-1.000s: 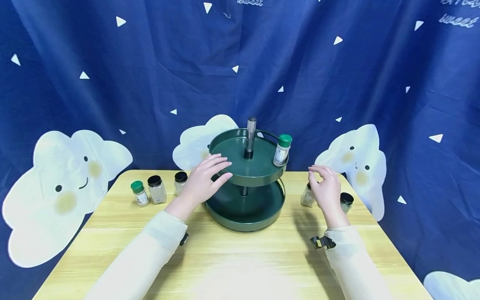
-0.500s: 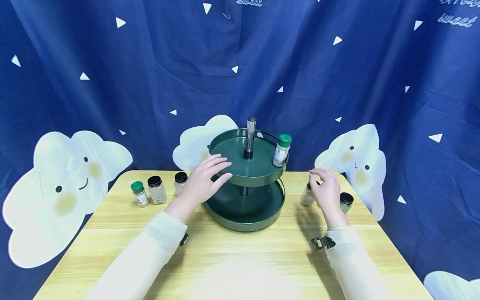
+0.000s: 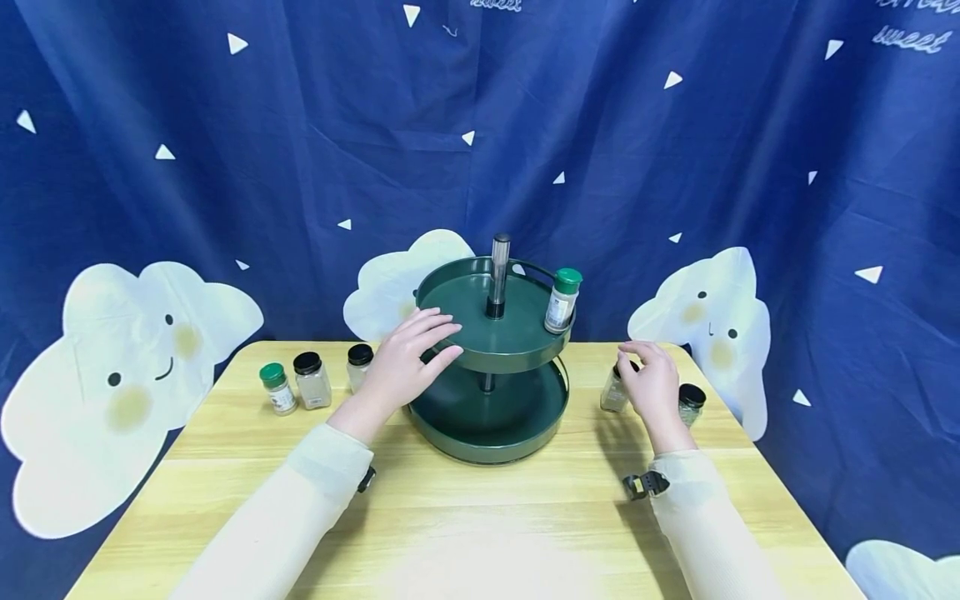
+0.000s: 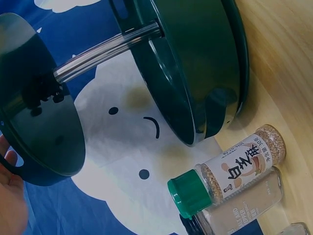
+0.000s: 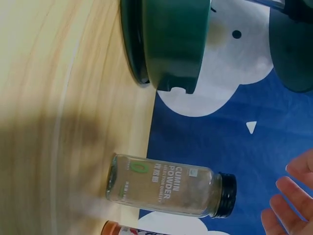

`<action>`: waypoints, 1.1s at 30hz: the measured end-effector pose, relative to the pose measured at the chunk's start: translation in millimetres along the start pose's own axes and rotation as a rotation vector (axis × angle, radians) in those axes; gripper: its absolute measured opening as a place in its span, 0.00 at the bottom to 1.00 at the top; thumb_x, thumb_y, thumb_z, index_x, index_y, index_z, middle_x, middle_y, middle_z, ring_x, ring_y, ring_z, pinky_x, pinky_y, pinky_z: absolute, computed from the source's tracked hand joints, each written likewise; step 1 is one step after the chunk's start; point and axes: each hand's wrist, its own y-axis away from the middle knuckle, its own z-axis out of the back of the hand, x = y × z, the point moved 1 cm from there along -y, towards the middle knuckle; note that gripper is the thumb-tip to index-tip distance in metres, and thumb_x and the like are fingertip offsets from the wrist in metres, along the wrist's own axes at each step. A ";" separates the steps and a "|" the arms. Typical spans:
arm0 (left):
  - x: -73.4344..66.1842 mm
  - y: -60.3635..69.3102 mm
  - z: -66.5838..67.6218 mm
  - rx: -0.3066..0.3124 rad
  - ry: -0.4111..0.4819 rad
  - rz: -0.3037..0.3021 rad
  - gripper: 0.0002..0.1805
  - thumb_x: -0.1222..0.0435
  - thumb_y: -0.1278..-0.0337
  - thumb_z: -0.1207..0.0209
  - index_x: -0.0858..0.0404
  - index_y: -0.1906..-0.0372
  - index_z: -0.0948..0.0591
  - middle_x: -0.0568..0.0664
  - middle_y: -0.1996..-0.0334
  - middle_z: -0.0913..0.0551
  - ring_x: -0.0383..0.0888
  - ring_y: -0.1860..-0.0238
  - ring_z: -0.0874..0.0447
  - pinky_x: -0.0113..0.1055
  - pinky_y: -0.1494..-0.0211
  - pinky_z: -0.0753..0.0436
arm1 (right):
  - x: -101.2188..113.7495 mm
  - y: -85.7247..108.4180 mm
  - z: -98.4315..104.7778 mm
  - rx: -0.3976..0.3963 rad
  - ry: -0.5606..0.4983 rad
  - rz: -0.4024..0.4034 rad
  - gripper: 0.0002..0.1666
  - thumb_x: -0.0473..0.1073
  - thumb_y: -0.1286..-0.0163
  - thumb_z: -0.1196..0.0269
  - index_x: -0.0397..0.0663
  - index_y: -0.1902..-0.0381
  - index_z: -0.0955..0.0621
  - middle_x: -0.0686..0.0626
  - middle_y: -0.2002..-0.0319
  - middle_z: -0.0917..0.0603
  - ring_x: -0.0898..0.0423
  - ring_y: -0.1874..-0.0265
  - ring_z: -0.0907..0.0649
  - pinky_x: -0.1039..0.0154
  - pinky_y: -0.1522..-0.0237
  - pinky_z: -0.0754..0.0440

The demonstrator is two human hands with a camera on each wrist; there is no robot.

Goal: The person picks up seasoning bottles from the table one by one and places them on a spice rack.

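Note:
A dark green two-tier turntable (image 3: 487, 454) stands mid-table. A green-capped shaker (image 3: 562, 304) stands at the right of its upper tray. My left hand (image 3: 405, 358) is at the left rim of that tray. In the left wrist view its fingers (image 4: 10, 157) touch the rim beside the handle slot. The thumb is spread apart in the head view. Over at the right, my right hand (image 3: 651, 383) hovers with relaxed fingers, holding nothing. Nearest to it is a black-capped glass bottle (image 5: 166, 185) labelled cumin powder, and a gap shows between cap and fingers.
On the left stand a green-capped sesame shaker (image 3: 279, 392) and two black-capped jars (image 3: 314, 387), one partly behind my left hand. A black-capped jar (image 3: 690, 408) stands right of my right hand. An orange-capped bottle (image 5: 110, 230) shows in the right wrist view. A blue curtain (image 3: 480, 125) hangs behind.

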 end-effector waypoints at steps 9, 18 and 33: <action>1.2 -0.5 -0.6 -0.003 0.006 -0.004 0.24 0.48 0.31 0.41 0.54 0.38 0.18 0.49 0.36 0.22 0.48 0.28 0.34 0.47 0.22 0.41 | -10.1 -1.0 -3.7 0.024 0.025 -0.022 0.11 0.36 0.32 0.36 0.36 0.56 0.13 0.37 0.50 0.15 0.36 0.50 0.19 0.41 0.46 0.24; 0.7 -0.4 -0.3 -0.010 0.012 -0.025 0.23 0.49 0.32 0.40 0.55 0.38 0.18 0.50 0.36 0.21 0.49 0.28 0.33 0.47 0.22 0.41 | -18.3 1.1 -9.0 0.060 0.048 -0.036 0.11 0.35 0.34 0.34 0.35 0.56 0.13 0.36 0.51 0.15 0.35 0.47 0.20 0.41 0.42 0.26; 1.1 0.7 -0.9 -0.006 0.009 -0.015 0.24 0.48 0.31 0.41 0.53 0.38 0.18 0.48 0.36 0.22 0.48 0.28 0.33 0.46 0.23 0.40 | -28.9 7.1 -14.4 0.102 0.072 -0.021 0.11 0.35 0.34 0.35 0.36 0.55 0.13 0.35 0.51 0.15 0.34 0.48 0.20 0.39 0.42 0.26</action>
